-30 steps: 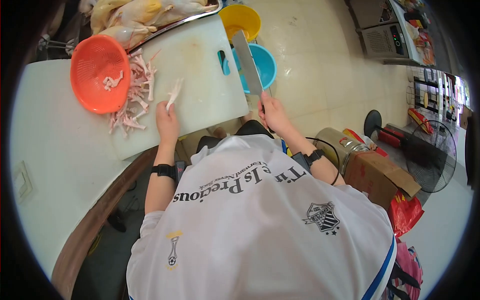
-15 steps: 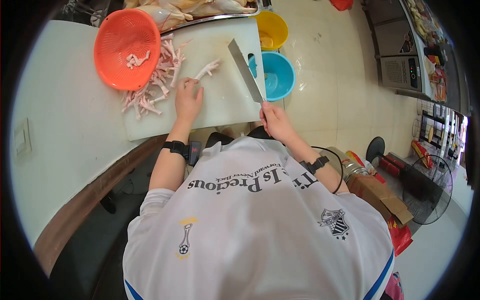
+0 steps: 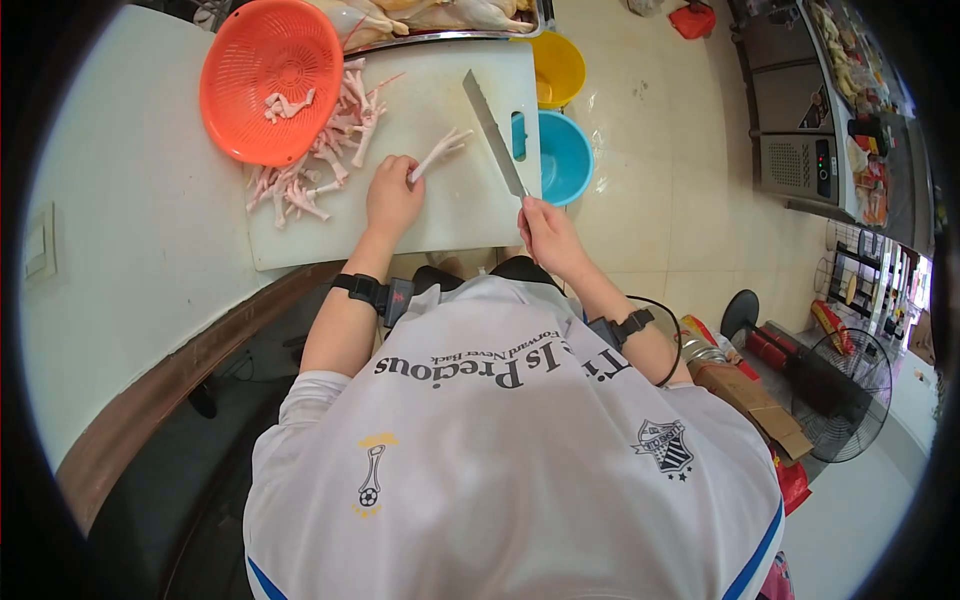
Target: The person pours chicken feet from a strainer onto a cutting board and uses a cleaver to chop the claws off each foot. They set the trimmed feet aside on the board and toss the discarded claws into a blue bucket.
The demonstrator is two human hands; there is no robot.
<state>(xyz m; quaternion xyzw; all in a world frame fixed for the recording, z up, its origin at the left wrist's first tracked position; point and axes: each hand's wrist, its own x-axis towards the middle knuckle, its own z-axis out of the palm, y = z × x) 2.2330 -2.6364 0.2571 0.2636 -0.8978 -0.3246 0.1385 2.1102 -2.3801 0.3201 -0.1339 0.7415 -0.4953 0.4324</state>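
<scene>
My left hand is closed round the lower end of a pale chicken foot, whose toes point away to the upper right. Under it lies a white cutting board. In my right hand is the handle of a cleaver; its broad blade slants up and left over the board's right side, apart from the foot. A heap of chicken feet lies on the board left of my left hand. Beside and partly over that heap rests an orange colander with a few pale pieces inside.
Whole plucked chickens lie in a metal tray behind the board. A yellow bucket and a blue basin stand to the right, below board level. Further right are a cardboard box and a fan.
My left hand has closed on the chicken foot, whose toes have shifted right and slightly down. The cleaver stays in my right hand, its blade turned more edge-on. The whole view has shifted slightly.
</scene>
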